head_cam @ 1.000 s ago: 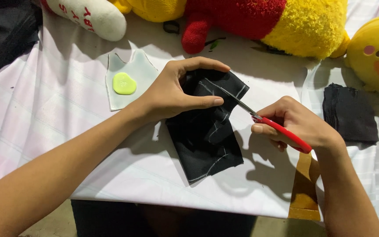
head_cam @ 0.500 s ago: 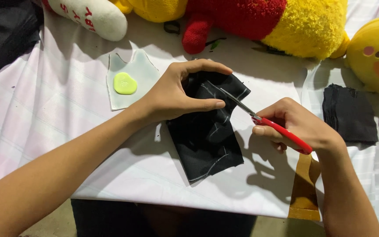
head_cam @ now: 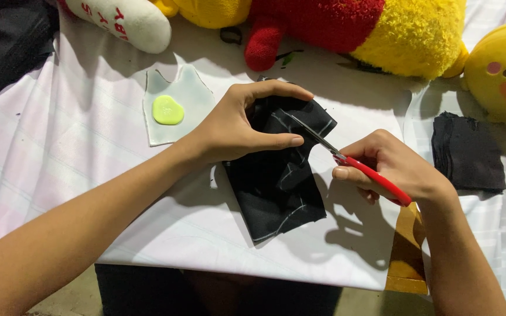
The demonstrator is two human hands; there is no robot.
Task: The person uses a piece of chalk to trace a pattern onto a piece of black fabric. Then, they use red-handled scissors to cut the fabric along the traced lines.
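Observation:
A piece of black fabric (head_cam: pixel 276 187) with pale chalk lines lies on the white cloth-covered table (head_cam: pixel 77 158). My left hand (head_cam: pixel 235 126) grips its upper part, thumb under and fingers curled over the top edge. My right hand (head_cam: pixel 393 164) holds red-handled scissors (head_cam: pixel 352 162), whose blades point up-left into the fabric between my left thumb and fingers. The blade tips are partly lost against the dark cloth.
A pale paper pattern piece (head_cam: pixel 177 108) with a green blob on it lies left of my left hand. A folded stack of black fabric (head_cam: pixel 467 153) sits at right. Yellow and red plush toys (head_cam: pixel 382 29) line the far edge, and a wooden piece (head_cam: pixel 406 257) shows at the table's front.
The scissors have moved slightly further into the fabric, and my left hand has shifted its hold a little. The fabric otherwise lies in the same place.

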